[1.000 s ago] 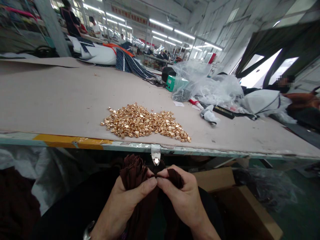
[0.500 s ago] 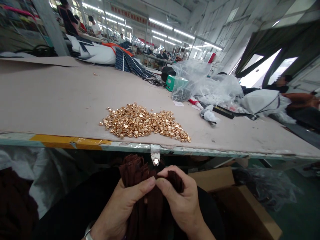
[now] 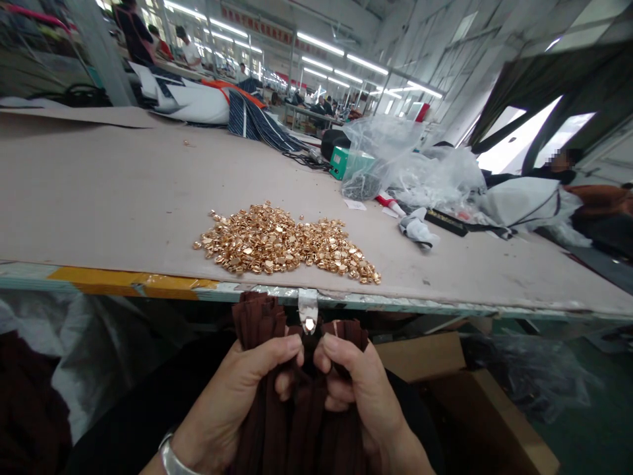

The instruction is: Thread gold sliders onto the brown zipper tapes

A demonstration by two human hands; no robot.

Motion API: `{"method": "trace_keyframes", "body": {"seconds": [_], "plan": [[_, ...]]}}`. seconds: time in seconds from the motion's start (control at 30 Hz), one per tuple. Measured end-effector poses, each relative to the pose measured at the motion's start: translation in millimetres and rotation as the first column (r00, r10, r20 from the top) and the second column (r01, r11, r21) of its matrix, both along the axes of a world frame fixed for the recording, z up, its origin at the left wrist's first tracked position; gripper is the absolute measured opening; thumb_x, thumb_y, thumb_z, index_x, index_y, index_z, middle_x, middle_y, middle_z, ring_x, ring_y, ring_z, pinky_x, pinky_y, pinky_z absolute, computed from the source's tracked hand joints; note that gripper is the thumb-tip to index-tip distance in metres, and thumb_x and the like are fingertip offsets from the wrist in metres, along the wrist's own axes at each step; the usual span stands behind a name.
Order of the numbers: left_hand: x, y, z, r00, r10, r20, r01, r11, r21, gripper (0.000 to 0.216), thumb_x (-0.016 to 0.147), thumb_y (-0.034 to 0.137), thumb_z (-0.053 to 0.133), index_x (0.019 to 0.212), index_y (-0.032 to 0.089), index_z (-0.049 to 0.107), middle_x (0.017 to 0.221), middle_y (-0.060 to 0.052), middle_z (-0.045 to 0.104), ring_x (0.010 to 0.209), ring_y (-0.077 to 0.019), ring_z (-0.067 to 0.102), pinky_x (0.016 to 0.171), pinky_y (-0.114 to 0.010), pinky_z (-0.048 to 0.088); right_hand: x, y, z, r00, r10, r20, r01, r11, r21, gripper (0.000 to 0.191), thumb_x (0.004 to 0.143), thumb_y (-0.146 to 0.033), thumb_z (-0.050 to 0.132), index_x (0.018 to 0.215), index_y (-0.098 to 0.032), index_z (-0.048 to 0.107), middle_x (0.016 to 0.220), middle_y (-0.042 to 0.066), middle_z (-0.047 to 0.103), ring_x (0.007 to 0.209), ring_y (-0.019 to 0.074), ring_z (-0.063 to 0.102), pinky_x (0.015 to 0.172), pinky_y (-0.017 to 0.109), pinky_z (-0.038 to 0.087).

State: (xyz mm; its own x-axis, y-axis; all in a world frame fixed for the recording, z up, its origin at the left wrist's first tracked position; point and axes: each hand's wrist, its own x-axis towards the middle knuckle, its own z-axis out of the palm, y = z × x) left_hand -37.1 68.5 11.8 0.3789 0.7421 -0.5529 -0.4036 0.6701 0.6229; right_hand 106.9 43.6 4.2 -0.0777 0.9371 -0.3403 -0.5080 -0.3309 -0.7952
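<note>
My left hand (image 3: 247, 382) is closed around a thick bundle of dark brown fabric tapes (image 3: 258, 320), thumb on top. Opposite it, my right hand (image 3: 363, 389) pinches another bunch of these brown tapes (image 3: 349, 331). The tapes hang in folds between and below both hands. Just above the gap between my thumbs, a metal holder (image 3: 307, 305) juts down from the table edge with a small shiny gold piece (image 3: 310, 324) at its tip. Beyond it lies a heap of small gold metal pieces (image 3: 267, 241), which look like zipper sliders.
The table's front edge (image 3: 178, 288) runs across just above my hands. Clear plastic bags (image 3: 420, 165), a green box (image 3: 339, 163) and a crumpled cloth (image 3: 419, 229) lie at the back right. Striped fabric (image 3: 252, 119) lies farther off. Below right stands an open cardboard box (image 3: 514, 415).
My hands, whose thumbs were nearly touching, have moved apart to either side of the metal holder. The tapes in both have risen closer to the table edge.
</note>
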Motion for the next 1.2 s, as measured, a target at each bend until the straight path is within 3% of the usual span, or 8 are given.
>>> {"method": "trace_keyframes", "body": {"seconds": [0.13, 0.47, 0.9, 1.2], "plan": [[3, 4, 0.4, 0.997, 0.021, -0.071, -0.018, 0.999, 0.029, 0.026, 0.058, 0.033, 0.076, 0.05, 0.016, 0.059, 0.041, 0.003, 0.048, 0.041, -0.0088, 0.043, 0.044, -0.021, 0.037, -2, 5, 2.0, 0.999, -0.02, -0.05, 0.017, 0.998, -0.062, 0.022, 0.071, -0.027, 0.068, 0.069, -0.017, 0.049, 0.056, -0.006, 0.05, 0.036, -0.0004, 0.018, 0.032, 0.013, 0.015], [4, 8, 2.2, 0.995, -0.003, -0.104, 0.016, 0.991, 0.131, 0.022, 0.06, 0.032, 0.073, 0.053, 0.012, 0.065, 0.042, 0.002, 0.051, 0.041, -0.0074, 0.042, 0.042, -0.019, 0.035, -5, 10, 5.3, 0.998, -0.011, -0.056, 0.005, 0.993, -0.115, 0.021, 0.068, -0.026, 0.068, 0.065, -0.016, 0.05, 0.052, -0.007, 0.048, 0.035, -0.0007, 0.018, 0.032, 0.013, 0.014], [3, 9, -6.0, 0.998, 0.025, -0.06, -0.021, 0.998, 0.065, 0.024, 0.059, 0.033, 0.075, 0.052, 0.014, 0.062, 0.041, 0.002, 0.05, 0.038, -0.009, 0.043, 0.041, -0.021, 0.038, -2, 12, 3.3, 0.994, -0.028, -0.11, 0.018, 0.996, -0.092, 0.023, 0.067, -0.026, 0.07, 0.062, -0.015, 0.05, 0.051, -0.007, 0.049, 0.035, -0.001, 0.018, 0.031, 0.012, 0.015], [7, 12, -0.2, 0.999, -0.008, -0.051, 0.012, 0.996, 0.09, 0.021, 0.058, 0.031, 0.074, 0.053, 0.012, 0.065, 0.04, 0.001, 0.05, 0.039, -0.0084, 0.043, 0.04, -0.02, 0.038, -4, 13, 3.7, 0.994, 0.005, -0.107, -0.014, 0.996, -0.083, 0.024, 0.066, -0.028, 0.07, 0.059, -0.014, 0.052, 0.05, -0.005, 0.049, 0.034, -0.0012, 0.018, 0.03, 0.012, 0.014]]}}
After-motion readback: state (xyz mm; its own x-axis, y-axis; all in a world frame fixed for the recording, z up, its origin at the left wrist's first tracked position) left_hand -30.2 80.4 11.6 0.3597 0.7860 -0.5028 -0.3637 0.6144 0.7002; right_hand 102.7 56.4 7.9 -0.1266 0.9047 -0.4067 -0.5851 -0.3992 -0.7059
